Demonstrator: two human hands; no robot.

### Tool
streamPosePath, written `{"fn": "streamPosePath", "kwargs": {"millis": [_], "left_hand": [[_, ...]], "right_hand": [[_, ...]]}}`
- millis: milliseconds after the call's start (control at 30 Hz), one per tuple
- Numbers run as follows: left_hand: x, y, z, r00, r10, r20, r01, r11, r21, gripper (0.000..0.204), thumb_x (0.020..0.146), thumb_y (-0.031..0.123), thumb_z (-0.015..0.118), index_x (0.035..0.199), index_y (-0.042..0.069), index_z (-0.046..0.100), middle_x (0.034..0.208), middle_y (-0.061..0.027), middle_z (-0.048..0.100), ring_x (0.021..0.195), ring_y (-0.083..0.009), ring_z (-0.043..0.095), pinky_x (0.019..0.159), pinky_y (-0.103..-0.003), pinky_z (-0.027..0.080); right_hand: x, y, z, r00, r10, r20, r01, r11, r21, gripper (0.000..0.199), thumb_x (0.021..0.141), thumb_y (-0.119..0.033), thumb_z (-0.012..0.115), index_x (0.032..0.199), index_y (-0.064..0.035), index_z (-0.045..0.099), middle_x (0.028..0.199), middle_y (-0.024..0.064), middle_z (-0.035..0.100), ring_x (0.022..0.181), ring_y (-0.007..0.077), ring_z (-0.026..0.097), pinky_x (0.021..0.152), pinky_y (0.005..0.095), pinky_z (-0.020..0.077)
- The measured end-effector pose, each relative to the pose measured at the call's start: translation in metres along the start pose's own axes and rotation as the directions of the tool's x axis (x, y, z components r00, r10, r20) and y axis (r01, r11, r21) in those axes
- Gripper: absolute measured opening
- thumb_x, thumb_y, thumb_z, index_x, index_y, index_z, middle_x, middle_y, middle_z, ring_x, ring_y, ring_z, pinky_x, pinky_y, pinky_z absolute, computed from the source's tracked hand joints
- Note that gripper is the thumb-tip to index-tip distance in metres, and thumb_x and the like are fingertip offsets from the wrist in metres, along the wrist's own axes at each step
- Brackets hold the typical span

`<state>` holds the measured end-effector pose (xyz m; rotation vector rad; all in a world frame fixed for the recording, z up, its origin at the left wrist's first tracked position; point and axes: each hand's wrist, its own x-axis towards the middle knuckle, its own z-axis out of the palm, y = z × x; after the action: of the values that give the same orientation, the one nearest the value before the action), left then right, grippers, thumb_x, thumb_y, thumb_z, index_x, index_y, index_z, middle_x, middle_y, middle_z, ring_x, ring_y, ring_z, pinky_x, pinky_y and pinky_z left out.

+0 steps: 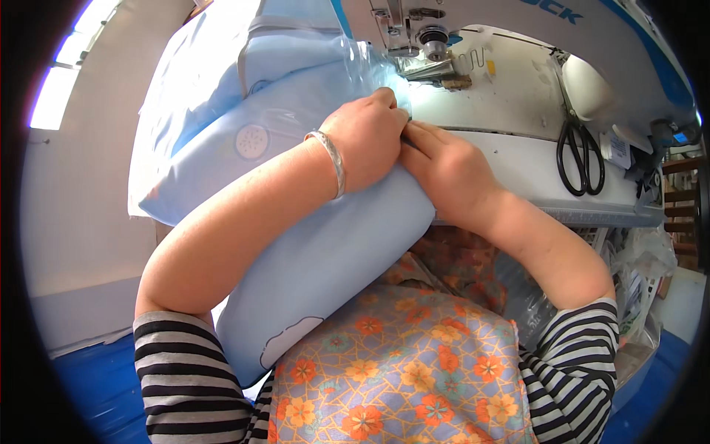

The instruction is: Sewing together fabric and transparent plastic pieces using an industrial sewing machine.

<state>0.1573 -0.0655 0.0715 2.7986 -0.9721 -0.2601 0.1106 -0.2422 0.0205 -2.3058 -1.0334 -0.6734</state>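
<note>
A large light blue fabric piece [333,240] runs from my lap up to the sewing machine [510,18]. Clear plastic film glints over its far part, next to the lit needle area. My left hand [366,140], with a silver bangle at the wrist, is closed on the fabric's edge just in front of the needle area. Pressed close beside it, my right hand [455,174] pinches the same edge with its fingers held together. The fingertips of both hands are partly hidden. A pale grey strip [244,55] crosses the far left part of the fabric.
Black-handled scissors [580,157] lie on the right of the machine table [518,159], near a white rounded object [588,87]. Small metal pieces [433,70] sit behind the needle area. Clear plastic bags [643,259] hang or lie below the table's right end. A wall [81,185] stands left.
</note>
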Motion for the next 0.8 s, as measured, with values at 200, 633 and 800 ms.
{"fn": "streamPosePath", "kwargs": {"millis": [200, 633, 800], "left_hand": [[0.019, -0.011, -0.007, 0.999, 0.032, -0.038, -0.034, 0.999, -0.037, 0.027, 0.088, 0.007, 0.055, 0.112, 0.002, 0.065, 0.103, -0.0184, 0.060, 0.092, -0.0377, 0.063, 0.082, -0.045, 0.051], [0.014, -0.011, -0.012, 0.980, 0.188, -0.058, -0.169, 0.954, 0.246, 0.026, 0.078, 0.006, 0.062, 0.103, 0.005, 0.067, 0.092, -0.0067, 0.064, 0.096, -0.0279, 0.062, 0.083, -0.041, 0.049], [0.019, -0.013, -0.013, 0.988, 0.157, -0.014, -0.142, 0.926, 0.350, 0.013, 0.084, 0.013, 0.059, 0.092, 0.010, 0.070, 0.100, -0.0062, 0.068, 0.104, -0.0242, 0.064, 0.090, -0.037, 0.048]], "right_hand": [[0.015, 0.021, 0.006, 1.000, 0.010, 0.021, -0.011, 1.000, 0.021, 0.014, 0.077, -0.003, 0.060, 0.090, 0.0011, 0.063, 0.093, 0.0137, 0.064, 0.086, 0.0290, 0.067, 0.071, 0.0380, 0.0584], [0.010, 0.020, 0.001, 0.995, -0.101, 0.019, 0.101, 0.995, -0.003, 0.015, 0.074, -0.003, 0.063, 0.089, 0.0009, 0.063, 0.089, 0.0128, 0.064, 0.082, 0.0280, 0.067, 0.069, 0.0366, 0.0574], [0.017, 0.026, 0.010, 0.997, -0.058, -0.059, 0.057, 0.998, -0.014, 0.007, 0.072, -0.004, 0.062, 0.079, -0.0017, 0.061, 0.080, 0.0101, 0.062, 0.075, 0.0256, 0.065, 0.064, 0.0355, 0.0559]]}}
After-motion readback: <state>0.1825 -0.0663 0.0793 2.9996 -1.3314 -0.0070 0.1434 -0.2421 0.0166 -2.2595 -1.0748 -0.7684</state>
